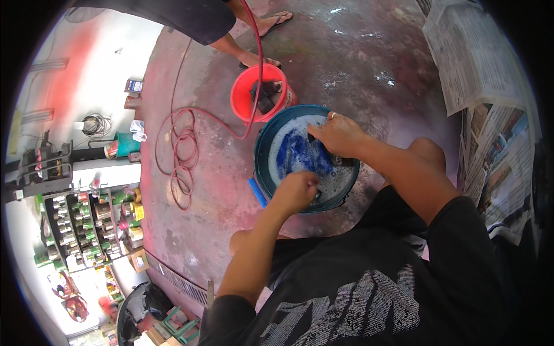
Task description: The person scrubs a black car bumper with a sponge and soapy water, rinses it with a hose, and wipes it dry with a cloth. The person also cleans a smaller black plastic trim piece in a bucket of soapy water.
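Observation:
A dark teal bucket [262, 144] of soapy, foamy water stands on the floor between my knees. In the suds lies something bright blue [293, 153], cloth-like and partly under the foam. My left hand [297, 190] is closed in a fist over the near side of the bucket, beside a small dark thing; what it grips is hidden. Over the far right side, my right hand [339, 135] has its fingers closed at a small dark piece near the blue material. A dark, block-like piece [344, 162] shows in the water below that hand.
Behind the bucket stands a red bucket [239, 95] with dark blocky parts. A red hose [184, 150] coils on the floor at left and rises past that bucket. Another person's sandalled feet [262, 60] are beyond. Shelves of cans [86, 225] stand left; newspaper sheets [479, 63] hang right.

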{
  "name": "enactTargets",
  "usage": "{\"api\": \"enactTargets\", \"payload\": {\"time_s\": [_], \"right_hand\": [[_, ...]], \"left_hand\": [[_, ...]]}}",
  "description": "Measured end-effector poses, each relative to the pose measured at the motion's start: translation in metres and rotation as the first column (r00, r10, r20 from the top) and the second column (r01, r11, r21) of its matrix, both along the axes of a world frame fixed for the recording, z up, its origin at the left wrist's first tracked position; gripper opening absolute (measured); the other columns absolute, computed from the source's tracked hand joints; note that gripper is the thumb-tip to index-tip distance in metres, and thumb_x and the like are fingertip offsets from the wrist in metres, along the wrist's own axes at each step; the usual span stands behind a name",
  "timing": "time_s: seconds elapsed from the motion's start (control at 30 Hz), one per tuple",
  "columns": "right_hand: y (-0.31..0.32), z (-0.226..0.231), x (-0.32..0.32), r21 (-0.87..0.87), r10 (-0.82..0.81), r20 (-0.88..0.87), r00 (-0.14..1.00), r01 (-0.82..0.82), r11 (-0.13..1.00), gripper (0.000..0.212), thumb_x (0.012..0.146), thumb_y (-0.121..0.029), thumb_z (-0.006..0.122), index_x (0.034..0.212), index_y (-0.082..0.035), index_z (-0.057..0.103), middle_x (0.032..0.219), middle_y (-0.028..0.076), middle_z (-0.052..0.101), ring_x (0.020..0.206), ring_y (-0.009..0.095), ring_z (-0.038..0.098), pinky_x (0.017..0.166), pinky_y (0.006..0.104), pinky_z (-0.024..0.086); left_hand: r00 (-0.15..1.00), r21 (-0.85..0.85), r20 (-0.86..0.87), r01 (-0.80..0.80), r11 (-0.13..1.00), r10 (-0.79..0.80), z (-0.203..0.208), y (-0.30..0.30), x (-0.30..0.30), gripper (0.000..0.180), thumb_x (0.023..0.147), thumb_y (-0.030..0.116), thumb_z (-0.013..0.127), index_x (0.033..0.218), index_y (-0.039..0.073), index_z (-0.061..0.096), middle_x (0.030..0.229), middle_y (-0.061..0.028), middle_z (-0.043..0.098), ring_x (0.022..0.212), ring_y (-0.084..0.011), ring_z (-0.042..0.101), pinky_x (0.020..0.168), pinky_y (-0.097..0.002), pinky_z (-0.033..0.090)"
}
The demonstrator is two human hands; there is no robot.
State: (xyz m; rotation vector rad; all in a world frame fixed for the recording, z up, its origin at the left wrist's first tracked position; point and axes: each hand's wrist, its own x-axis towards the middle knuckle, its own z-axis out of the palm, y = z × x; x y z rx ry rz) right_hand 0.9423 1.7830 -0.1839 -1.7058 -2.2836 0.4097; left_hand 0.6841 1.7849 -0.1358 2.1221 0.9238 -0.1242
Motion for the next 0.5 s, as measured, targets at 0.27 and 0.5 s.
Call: {"api": "enactTargets", "payload": {"time_s": [0.27,0.5], "right_hand": [[-0.001,-0.002,0.005,0.029,-0.186,-0.233,0.954,0.198,0.980,0.017,0.112,-0.016,0.054,0.126,-0.011,0.060,0.114,0.022,0.082,0.113,0.050,0.077,0.109,0.0559,0.058],[0.004,-0.020,0.010,0.084,-0.164,-0.118,0.979,0.174,0.981,0.025,0.103,-0.011,0.058,0.128,-0.013,0.063,0.108,0.014,0.083,0.110,0.043,0.078,0.108,0.0523,0.057]], "left_hand": [[0.647,-0.177,-0.571,0.505,0.845,-0.506,-0.159,0.011,0.071,0.041,0.096,0.025,0.068,0.121,-0.003,0.084,0.130,-0.0289,0.080,0.123,-0.0437,0.077,0.108,-0.0508,0.059],[0.499,-0.156,-0.746,0.514,0.844,-0.441,-0.267,0.047,0.055,0.050,0.097,0.029,0.073,0.136,-0.002,0.079,0.140,-0.0261,0.077,0.132,-0.0386,0.073,0.118,-0.0497,0.054]]}}
